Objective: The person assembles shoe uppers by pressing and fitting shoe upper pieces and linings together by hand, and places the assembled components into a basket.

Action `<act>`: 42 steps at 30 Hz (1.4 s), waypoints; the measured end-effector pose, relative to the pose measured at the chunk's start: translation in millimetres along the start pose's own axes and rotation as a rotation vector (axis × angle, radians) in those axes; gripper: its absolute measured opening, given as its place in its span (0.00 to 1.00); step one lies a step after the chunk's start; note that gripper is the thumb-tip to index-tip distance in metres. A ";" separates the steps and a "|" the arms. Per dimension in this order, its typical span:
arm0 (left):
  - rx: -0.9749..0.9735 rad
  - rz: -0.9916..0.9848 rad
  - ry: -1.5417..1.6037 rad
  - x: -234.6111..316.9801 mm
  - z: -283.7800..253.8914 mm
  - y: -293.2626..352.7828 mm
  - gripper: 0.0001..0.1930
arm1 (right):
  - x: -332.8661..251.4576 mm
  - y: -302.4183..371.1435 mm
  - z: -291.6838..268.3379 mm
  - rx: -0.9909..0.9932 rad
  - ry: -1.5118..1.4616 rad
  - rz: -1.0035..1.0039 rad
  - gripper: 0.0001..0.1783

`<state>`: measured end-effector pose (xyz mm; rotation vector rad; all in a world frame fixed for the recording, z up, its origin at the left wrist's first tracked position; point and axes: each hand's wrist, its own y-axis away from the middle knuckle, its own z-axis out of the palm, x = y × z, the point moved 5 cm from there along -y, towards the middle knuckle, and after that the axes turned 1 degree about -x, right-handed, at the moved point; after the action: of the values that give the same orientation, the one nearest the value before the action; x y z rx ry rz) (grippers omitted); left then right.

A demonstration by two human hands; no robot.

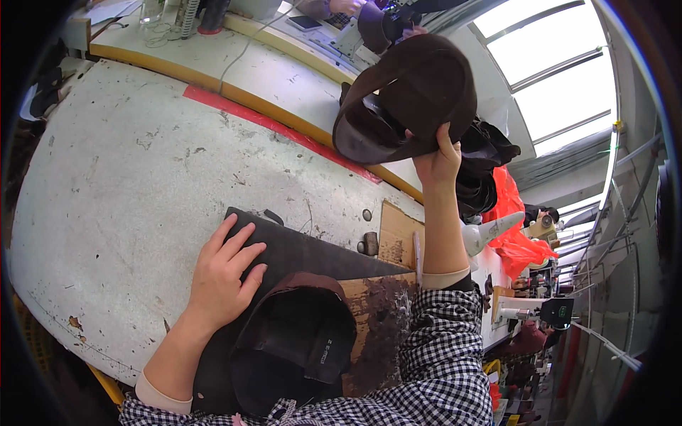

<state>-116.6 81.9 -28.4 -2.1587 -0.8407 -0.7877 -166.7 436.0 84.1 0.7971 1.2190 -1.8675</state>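
Observation:
My right hand (439, 163) is raised at the upper right, its thumb and fingers closed on the edge of a dark brown cap (435, 74). The cap is tilted, and a smooth, shiny brim-like part shows at its lower left. My left hand (226, 273) lies flat with fingers spread on a dark grey sheet or pad (323, 250) and grips nothing. Close in front of my body sits a second cap (284, 334), its black inside and a printed inner band facing up. Beside it, a worn wooden board (376, 319) lies partly under the pad and my right sleeve.
A scuffed white table (121, 199) spreads to the left, with red tape (270, 129) along a raised ledge. Cardboard (398, 234) and a small metal piece (368, 243) lie past the pad. Dark material and a red plastic bag (508, 220) stand right. A co-worker's hand (347, 7) shows beyond.

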 end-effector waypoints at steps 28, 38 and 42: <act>0.465 -0.058 0.293 9.6 -77.3 6.7 0.37 | 52.6 88.6 164.9 -0.282 -0.270 0.426 0.17; 0.499 -0.104 0.297 81.7 -130.9 -7.6 0.51 | -9.4 129.7 230.7 -0.344 0.006 0.434 0.09; 0.401 -0.039 0.582 83.9 -125.5 -8.2 0.47 | -6.2 142.3 238.6 -0.441 0.008 0.504 0.08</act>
<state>-107.1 18.8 108.7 -1.4538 -0.6605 -1.0883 -65.6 178.2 107.4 0.7722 1.2337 -1.1395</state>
